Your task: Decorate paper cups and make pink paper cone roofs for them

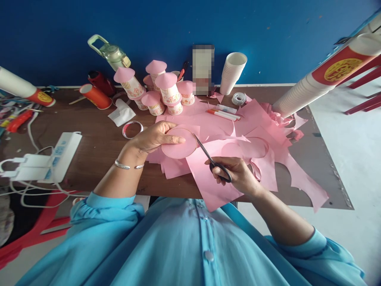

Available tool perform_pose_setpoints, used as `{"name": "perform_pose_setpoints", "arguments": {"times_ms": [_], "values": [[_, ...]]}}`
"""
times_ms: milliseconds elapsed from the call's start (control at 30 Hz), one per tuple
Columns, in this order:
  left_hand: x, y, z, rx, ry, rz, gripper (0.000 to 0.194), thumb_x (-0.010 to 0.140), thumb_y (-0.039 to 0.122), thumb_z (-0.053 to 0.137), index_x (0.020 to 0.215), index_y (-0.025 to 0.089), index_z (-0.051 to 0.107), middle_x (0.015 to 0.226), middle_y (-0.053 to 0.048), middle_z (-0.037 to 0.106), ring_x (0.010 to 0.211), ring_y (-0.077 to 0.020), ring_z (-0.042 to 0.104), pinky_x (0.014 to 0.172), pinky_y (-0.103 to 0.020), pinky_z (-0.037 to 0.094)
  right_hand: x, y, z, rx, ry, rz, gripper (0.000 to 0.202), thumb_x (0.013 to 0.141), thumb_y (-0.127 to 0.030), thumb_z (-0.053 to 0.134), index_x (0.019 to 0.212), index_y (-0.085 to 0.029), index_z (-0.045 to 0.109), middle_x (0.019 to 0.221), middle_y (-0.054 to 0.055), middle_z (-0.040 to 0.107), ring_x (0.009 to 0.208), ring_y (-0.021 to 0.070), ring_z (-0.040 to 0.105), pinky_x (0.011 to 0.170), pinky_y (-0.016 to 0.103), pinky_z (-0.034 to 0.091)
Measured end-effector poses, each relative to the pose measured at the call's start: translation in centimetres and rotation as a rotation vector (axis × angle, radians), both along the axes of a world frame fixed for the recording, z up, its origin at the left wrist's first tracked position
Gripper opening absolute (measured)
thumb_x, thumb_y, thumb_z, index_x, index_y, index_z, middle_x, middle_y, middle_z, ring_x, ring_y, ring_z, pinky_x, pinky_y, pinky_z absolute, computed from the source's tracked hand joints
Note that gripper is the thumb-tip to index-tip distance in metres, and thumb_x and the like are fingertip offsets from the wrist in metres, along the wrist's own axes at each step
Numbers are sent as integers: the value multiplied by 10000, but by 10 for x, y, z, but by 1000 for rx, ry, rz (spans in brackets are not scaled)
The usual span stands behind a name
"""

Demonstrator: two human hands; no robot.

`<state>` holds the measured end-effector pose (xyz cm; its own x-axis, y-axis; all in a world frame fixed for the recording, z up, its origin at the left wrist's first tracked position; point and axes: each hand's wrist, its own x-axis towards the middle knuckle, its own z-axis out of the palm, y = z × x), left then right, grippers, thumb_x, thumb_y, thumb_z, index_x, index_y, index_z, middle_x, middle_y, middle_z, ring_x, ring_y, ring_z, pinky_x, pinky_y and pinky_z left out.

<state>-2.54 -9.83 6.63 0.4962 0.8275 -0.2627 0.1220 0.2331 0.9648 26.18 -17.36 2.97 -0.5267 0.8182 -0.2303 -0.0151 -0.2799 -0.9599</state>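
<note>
Pinched between the thumb and fingers of my left hand (157, 137) is a piece of pink paper (178, 147) with a round outline, a small corner sticking up past its top edge. My right hand (235, 172) grips the black handles of a pair of scissors (206, 153). The scissor tips touch or lie very near the right edge of the round piece; the blades look nearly closed. Pink paper sheets (214, 174) lie beneath and to the right of both hands, some with curved cut edges.
Several paper-cup towers with pink cone roofs (166, 80) stand at the back. Behind the sheets are stacked white cups (233, 71), markers (223, 114) and a tape roll (239, 98). A power strip (62, 157) with cables lies left; a long cup stack (312, 85) leans right.
</note>
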Motion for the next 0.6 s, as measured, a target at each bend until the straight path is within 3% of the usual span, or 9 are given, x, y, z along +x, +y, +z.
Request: {"name": "perform_pose_setpoints", "arguments": {"times_ms": [167, 333, 600], "values": [[2, -1, 4, -10, -3, 24, 331, 679, 410, 943, 805, 160, 765, 761, -23, 749, 696, -135, 655, 632, -204, 517, 0, -1, 0, 12, -8, -3, 389, 895, -502, 769, 1039, -141, 756, 648, -20, 579, 531, 96, 541, 477, 232, 432], [5, -2, 8, -22, 45, 30, 355, 725, 465, 909, 782, 150, 755, 681, -11, 696, 617, -112, 599, 553, -202, 454, 0, -1, 0, 11, -22, -1, 392, 889, -504, 770, 1031, -139, 755, 648, -18, 579, 533, 100, 543, 476, 234, 435], [8, -2, 10, 23, 113, -12, 439, 706, 504, 923, 598, 181, 646, 555, 20, 535, 504, -84, 443, 455, -235, 330, -3, 1, 3, 2, -36, -12, 439, 856, -538, 797, 1045, -144, 758, 668, -12, 596, 555, 106, 561, 486, 234, 436]]}}
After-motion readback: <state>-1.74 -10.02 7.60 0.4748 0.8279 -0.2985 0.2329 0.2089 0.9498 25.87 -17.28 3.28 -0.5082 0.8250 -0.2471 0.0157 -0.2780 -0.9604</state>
